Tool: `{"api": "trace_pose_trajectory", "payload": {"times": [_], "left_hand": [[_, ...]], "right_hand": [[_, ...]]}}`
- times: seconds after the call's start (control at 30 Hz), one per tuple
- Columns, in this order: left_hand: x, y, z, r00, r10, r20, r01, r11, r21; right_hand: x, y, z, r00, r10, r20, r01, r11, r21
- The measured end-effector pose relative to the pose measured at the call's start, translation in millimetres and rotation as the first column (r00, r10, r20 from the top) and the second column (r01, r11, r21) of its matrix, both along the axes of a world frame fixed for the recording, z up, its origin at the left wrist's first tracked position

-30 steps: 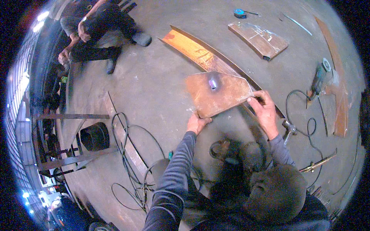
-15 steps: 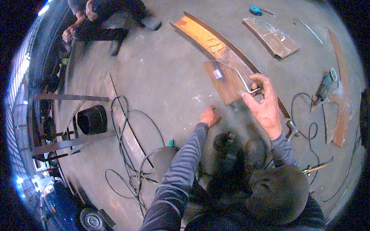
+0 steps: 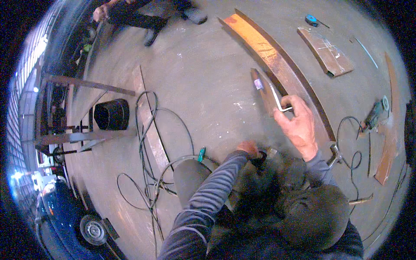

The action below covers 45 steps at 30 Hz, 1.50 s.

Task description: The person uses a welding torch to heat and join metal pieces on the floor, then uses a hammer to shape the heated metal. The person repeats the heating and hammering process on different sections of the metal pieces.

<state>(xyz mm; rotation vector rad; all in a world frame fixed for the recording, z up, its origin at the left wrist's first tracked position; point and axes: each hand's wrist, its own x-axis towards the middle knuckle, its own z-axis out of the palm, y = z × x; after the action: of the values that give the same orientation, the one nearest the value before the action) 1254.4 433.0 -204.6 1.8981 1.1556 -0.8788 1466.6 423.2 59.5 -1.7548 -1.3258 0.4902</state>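
My right hand grips the near edge of a rusty steel plate and holds it tipped up on its edge on the concrete floor. A small grey block sits on the plate's face. The plate stands beside a long curved rusty beam. My left hand, in a striped sleeve, is low and close to my body, off the plate, touching something dark that I cannot make out. A dark hood hides the floor below both hands.
A flat steel piece and a blue tape measure lie at the back right. An angle grinder and a hammer lie to the right. Cables, a black bucket and a steel frame are left. Another person sits far back.
The plate lay flat under both hands; my right hand has now tipped it up on its edge. My left hand has let go and drawn back toward my body.
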Motion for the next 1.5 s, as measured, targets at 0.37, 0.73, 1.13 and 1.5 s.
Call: {"api": "trace_pose_trajectory", "payload": {"times": [0.37,0.73,1.13,1.5], "left_hand": [[-10.1,10.7,10.0,0.982,0.166,0.092,-0.182,0.960,0.211],[34.2,157.7,4.7,0.920,0.276,0.280,-0.358,0.882,0.306],[126.7,137.5,69.8,0.482,0.679,0.554,-0.719,0.668,-0.194],[116.5,132.4,57.2,0.337,0.731,0.594,-0.615,0.648,-0.448]], "right_hand": [[46.2,-5.8,7.5,0.994,-0.043,-0.105,0.037,0.998,-0.056],[62.3,3.6,16.1,0.983,0.170,0.063,-0.171,0.985,0.011],[83.1,3.2,11.0,0.994,-0.001,0.112,-0.005,0.999,0.046],[69.0,3.3,17.1,1.000,-0.015,0.001,0.015,0.999,0.031]]}}
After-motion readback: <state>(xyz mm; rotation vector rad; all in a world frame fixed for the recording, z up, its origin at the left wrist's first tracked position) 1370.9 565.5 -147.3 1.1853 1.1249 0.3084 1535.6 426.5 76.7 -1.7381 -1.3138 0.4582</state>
